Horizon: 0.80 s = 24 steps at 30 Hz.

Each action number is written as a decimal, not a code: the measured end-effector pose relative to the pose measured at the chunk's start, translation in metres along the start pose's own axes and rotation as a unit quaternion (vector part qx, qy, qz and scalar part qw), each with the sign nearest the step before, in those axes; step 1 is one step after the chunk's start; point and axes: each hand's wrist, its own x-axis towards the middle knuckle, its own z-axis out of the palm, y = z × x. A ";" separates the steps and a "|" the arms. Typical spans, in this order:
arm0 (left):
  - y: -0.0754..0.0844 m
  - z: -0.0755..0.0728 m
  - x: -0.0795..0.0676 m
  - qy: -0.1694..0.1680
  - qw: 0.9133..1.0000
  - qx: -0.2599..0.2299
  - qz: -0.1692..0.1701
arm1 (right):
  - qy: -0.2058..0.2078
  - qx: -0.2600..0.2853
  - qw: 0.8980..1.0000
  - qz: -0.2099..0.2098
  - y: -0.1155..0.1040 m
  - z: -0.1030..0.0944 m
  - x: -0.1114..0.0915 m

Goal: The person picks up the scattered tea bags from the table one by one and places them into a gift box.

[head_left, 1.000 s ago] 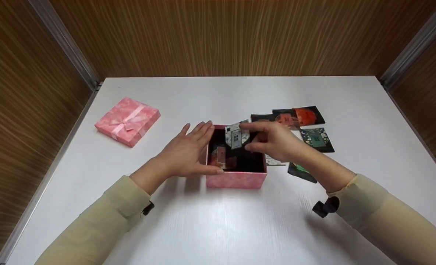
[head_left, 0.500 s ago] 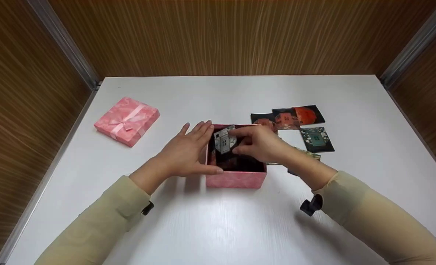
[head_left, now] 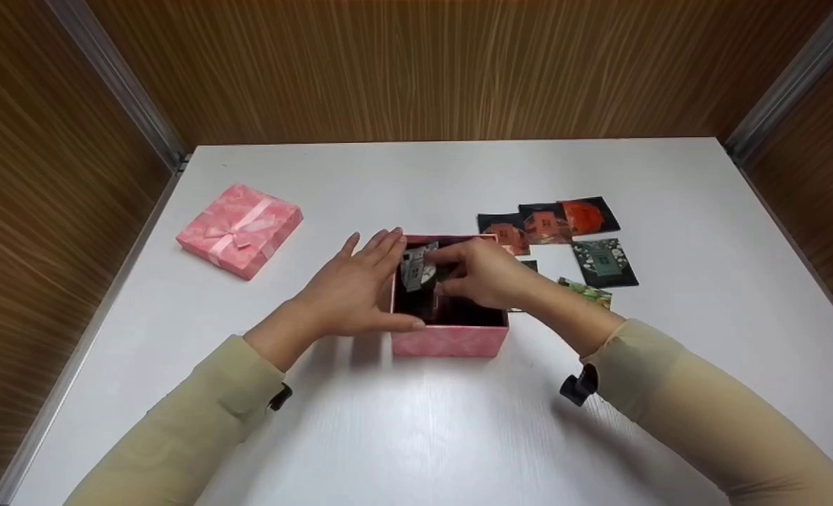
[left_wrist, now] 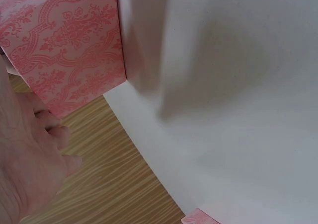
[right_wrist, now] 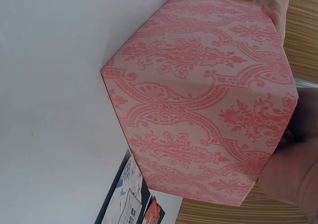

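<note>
A pink box (head_left: 450, 341) with a dark interior stands without its lid at the middle of the table. Along its left rim rests my left hand (head_left: 349, 292), fingers straight and thumb on the front left corner. My right hand (head_left: 490, 274) reaches in over the right side and pinches a flat square packet (head_left: 414, 268) with a grey-and-white print, tilted near the left wall inside. In the right wrist view, the box's patterned side (right_wrist: 198, 105) hides most of that hand. Left wrist: straight fingers (left_wrist: 59, 137) lie against the box wall (left_wrist: 69, 40).
Several similar packets lie right of the box, among them an orange-and-black one (head_left: 588, 216) and a green-and-black one (head_left: 604, 263); the right forearm covers part of them. The pink lid (head_left: 240, 232) with a bow lies at the left. Wood-grain panels (head_left: 416, 70) enclose the table.
My right hand has moved left and lower into the box with the grey-and-white packet, now beside the left wall. My left hand stays on the rim.
</note>
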 end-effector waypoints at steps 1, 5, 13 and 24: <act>0.000 0.000 0.000 0.000 1.000 0.000 0.000 | 0.000 -0.005 1.000 -0.001 0.000 0.000 0.001; 0.000 -0.001 -0.001 0.002 1.000 0.000 -0.002 | -0.003 -0.010 1.000 -0.004 -0.001 0.001 0.000; 0.000 0.000 0.001 0.010 1.000 -0.005 0.003 | -0.018 -0.027 0.999 0.002 -0.002 0.000 -0.002; 0.001 0.000 -0.001 0.006 1.000 -0.002 0.000 | -0.063 -0.070 0.996 -0.005 -0.005 0.004 0.001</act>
